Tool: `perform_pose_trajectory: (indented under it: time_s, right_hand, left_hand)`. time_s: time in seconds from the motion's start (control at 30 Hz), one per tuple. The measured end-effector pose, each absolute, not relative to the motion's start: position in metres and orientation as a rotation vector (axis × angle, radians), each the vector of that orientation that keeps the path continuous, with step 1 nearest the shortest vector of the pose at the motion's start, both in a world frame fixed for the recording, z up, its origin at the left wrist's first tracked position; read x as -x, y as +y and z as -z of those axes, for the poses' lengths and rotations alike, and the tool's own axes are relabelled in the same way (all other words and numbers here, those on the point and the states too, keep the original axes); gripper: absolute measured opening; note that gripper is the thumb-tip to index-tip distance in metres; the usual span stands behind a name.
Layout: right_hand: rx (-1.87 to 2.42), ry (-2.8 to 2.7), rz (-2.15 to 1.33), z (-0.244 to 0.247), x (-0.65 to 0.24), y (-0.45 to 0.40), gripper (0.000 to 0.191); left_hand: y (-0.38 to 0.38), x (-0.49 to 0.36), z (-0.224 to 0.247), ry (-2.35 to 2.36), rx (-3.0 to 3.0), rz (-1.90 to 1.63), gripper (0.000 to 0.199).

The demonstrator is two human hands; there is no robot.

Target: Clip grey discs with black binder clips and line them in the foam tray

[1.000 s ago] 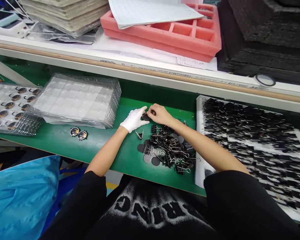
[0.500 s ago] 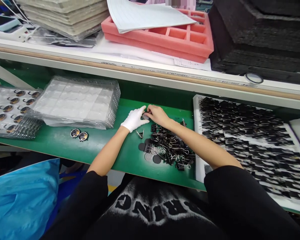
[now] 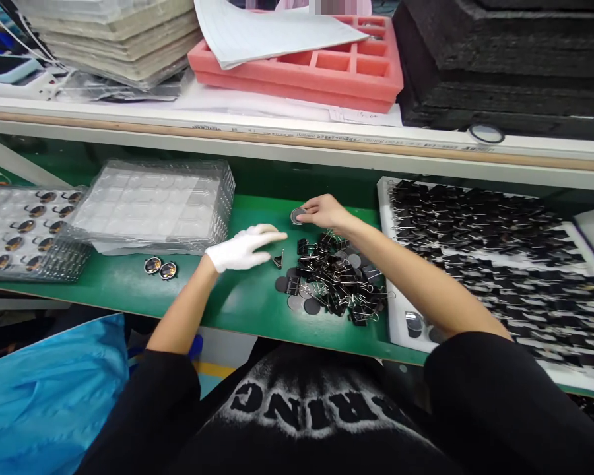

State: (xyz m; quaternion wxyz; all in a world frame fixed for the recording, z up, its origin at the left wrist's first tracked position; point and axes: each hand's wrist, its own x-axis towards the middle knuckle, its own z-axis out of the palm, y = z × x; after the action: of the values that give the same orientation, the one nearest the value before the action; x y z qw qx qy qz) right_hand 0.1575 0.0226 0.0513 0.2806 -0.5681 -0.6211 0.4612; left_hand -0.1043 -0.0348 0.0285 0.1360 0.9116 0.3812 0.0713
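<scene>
My right hand, bare, pinches a small round disc with a pale rim and grey face, above the back of the green bench. My left hand wears a white glove with bare fingertips. Its fingers are stretched out and apart, holding nothing, just left of a single binder clip. Right of that clip lies a heap of black binder clips with wire handles, mixed with dark and grey discs. Two round amber-and-black pieces with pale rims lie side by side, left of my gloved hand.
A white foam tray with rows of black clips stands on the right. Clear plastic trays are stacked on the left, beside trays of amber round pieces. The shelf above holds a pink foam box and black foam stacks.
My hands have come apart. The left has drawn back leftward and opened, while the right has moved slightly away to the right, keeping the disc in its fingers. The view has shifted a little.
</scene>
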Motion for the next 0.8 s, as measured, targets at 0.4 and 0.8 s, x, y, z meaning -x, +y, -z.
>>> perform_pose_trajectory:
  time_s: [0.4,0.8]
  right_hand:
    - [0.944,-1.385,-1.524,-0.069,-0.184,-0.155,0.016]
    - [0.979,-0.895,-1.312,-0.035,-0.225,-0.210,0.023]
  left_hand:
    - [-0.090,0.062,-0.053,1.218,-2.649,-0.628,0.034]
    - [-0.143,-0.034,-0.102,1.243,-2.247,-0.405,0.021]
